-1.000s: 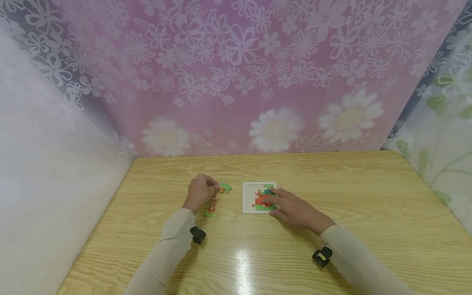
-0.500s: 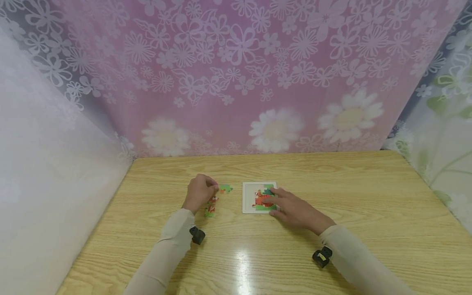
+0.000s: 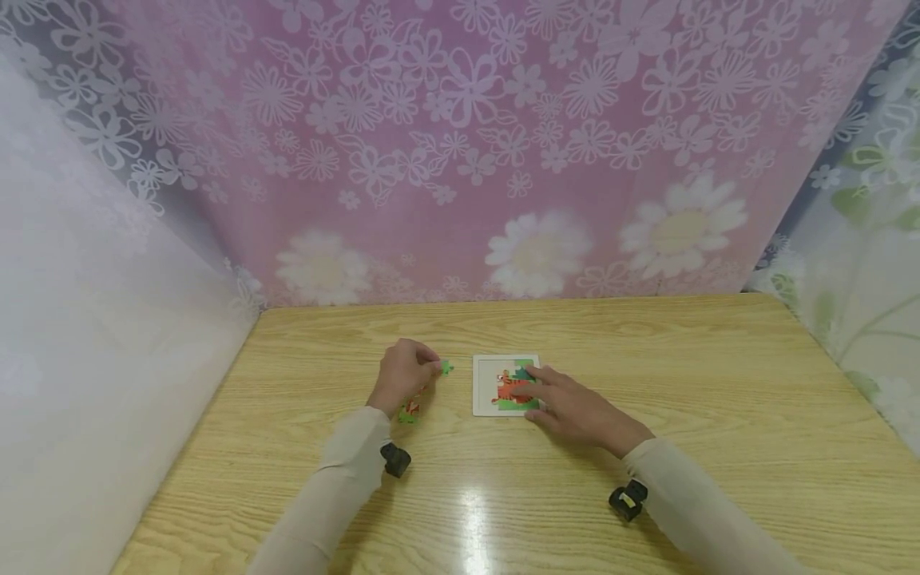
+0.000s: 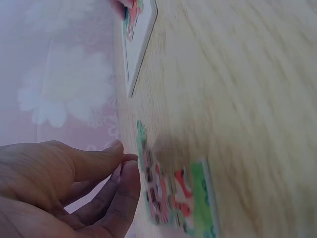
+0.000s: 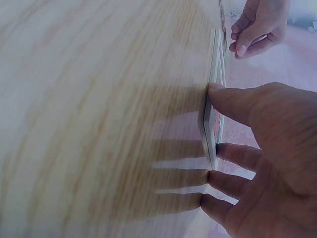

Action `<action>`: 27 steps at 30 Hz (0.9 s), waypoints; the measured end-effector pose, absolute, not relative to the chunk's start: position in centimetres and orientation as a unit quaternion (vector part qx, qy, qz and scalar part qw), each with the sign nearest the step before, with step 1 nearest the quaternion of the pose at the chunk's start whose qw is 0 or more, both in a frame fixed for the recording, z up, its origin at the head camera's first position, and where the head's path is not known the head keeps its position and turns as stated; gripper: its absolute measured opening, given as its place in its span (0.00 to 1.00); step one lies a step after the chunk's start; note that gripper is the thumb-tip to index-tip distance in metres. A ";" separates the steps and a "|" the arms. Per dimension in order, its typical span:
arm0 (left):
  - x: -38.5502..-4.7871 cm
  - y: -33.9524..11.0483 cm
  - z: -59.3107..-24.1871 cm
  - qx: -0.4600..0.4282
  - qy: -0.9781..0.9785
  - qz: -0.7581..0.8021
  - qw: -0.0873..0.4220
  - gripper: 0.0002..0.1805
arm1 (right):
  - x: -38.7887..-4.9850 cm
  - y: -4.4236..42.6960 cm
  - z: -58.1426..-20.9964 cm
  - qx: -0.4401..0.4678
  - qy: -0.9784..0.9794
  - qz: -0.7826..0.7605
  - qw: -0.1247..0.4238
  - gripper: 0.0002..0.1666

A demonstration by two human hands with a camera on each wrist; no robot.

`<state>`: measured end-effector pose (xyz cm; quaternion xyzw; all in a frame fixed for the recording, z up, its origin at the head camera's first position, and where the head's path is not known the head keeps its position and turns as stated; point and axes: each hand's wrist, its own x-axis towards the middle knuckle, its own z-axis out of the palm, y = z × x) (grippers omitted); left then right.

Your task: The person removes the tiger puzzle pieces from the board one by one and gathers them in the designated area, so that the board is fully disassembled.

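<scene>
Thumb and fingertips of my left hand (image 3: 406, 375) are drawn together at a loose green puzzle piece (image 3: 447, 366) on the table. Blur hides whether they pinch it. Further loose pieces (image 4: 183, 198), orange, red and green, lie close under that hand in the left wrist view. To the right is a white puzzle tray (image 3: 477, 409), with joined orange and green pieces (image 3: 506, 391) on its right side and its left part bare. My right hand (image 3: 578, 409) rests with spread fingers on the tray's right edge, its thumb against the near side.
The tray and pieces lie on a wood-grain table (image 3: 467, 479). Behind it hangs a pink floral curtain (image 3: 460, 200). A whitish curtain (image 3: 108, 319) closes off the left side, a patterned one (image 3: 862, 279) the right.
My left hand has shifted a little to the right, covering more of the green piece. That piece slid very slightly right earlier. The right hand and tray have stayed put.
</scene>
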<state>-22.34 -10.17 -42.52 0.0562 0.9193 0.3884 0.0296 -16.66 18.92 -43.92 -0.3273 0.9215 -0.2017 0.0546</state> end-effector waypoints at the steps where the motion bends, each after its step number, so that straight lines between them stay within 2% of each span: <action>1: -22.4 -9.9 -42.6 0.060 0.919 0.388 0.030 0.05 | -16.7 18.9 -43.9 -0.329 0.921 -0.200 0.053 0.24; 12: -22.5 -6.8 -42.9 0.096 0.914 0.392 0.047 0.05 | -16.8 19.0 -43.8 -0.305 0.925 -0.213 0.079 0.25; 27: -21.6 -3.5 -42.8 0.151 0.908 0.376 0.105 0.09 | -16.7 18.8 -43.9 -0.323 0.922 -0.209 0.043 0.24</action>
